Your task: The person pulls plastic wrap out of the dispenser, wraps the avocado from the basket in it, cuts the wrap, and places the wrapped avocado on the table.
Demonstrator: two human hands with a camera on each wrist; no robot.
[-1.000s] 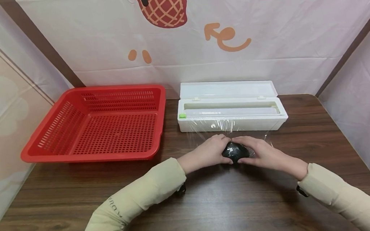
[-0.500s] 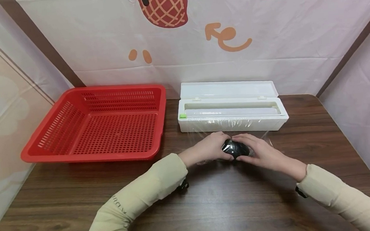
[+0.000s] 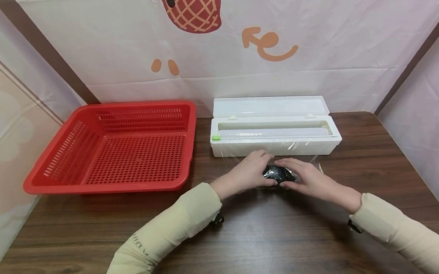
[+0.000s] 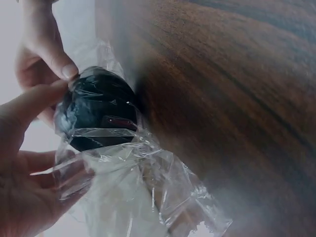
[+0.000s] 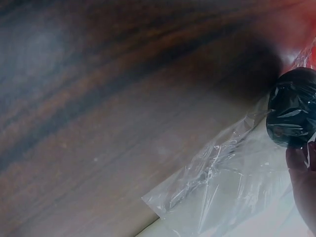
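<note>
A smooth, black rounded object [image 3: 278, 173] covered in clear plastic wrap lies between both hands, low over the table. My left hand [image 3: 247, 173] holds its left side, thumb on the near side and fingers on the far side. In the left wrist view, film [image 4: 163, 197] crosses those fingers and trails over the object. My right hand [image 3: 313, 179] grips the right side between thumb and fingers. Wrap stretches from the hands to a roll of plastic wrap [image 3: 277, 132] in an open white dispenser box [image 3: 274, 150]. A small dark reddish rectangle shows on the object in the left wrist view.
A red perforated plastic basket [image 3: 111, 187] stands at the left back of the dark wooden table [image 3: 274, 244]. Behind the dispenser, its raised lid [image 3: 269, 106] leans near a printed cloth wall [image 3: 215, 77]. A green slider [image 3: 216, 137] sits at the box's left end.
The black object has turned a little between the hands and moved slightly toward the box. The left fingers have shifted forward and spread from it. The right hand stays almost in place.
</note>
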